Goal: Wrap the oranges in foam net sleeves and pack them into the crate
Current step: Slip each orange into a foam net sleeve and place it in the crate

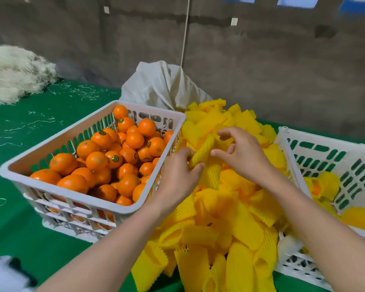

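head view | worn on head | faces forward-down | close above green table (51,127)

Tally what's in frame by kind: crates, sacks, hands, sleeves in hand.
white crates: 2
cloth sack: 1
hands: 2, left hand and right hand
foam sleeve held between them: 1
Total: 6

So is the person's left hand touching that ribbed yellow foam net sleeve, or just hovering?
Touching. The head view shows the left hand with thumb and fingers closed round the yellow foam net sleeve, no gap.
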A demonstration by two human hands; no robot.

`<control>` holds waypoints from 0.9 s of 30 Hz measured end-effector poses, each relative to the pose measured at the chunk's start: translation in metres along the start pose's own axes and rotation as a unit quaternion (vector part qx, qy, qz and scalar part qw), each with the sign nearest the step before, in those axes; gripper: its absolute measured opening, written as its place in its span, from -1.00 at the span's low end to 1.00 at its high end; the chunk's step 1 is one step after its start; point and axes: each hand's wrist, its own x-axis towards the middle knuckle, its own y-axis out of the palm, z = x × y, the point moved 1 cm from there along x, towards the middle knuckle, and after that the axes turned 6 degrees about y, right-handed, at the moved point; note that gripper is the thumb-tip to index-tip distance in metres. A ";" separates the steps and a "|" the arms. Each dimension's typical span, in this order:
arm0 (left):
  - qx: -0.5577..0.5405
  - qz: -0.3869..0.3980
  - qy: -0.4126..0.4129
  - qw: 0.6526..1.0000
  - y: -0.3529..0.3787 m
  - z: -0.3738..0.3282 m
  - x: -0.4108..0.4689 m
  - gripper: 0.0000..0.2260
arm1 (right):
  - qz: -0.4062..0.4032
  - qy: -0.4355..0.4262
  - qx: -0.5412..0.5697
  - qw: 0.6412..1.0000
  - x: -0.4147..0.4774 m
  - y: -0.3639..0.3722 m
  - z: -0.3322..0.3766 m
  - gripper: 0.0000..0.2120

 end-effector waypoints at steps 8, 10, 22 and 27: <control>-0.014 0.023 -0.011 1.000 -0.034 0.031 0.011 -0.68 | 0.002 -0.016 0.019 1.000 0.001 0.032 0.032 -0.71; -0.001 0.053 -0.002 0.999 -0.042 0.038 0.016 -0.70 | 0.012 -0.023 0.021 0.999 0.004 0.035 0.039 -0.76; 0.005 0.098 0.139 0.985 -0.076 0.061 0.048 -0.79 | 0.057 0.160 0.312 0.935 0.021 0.062 0.056 -0.83; -0.222 0.192 0.008 0.956 -0.088 0.074 0.060 -0.57 | -0.020 0.059 0.244 0.968 0.023 0.060 0.059 -0.69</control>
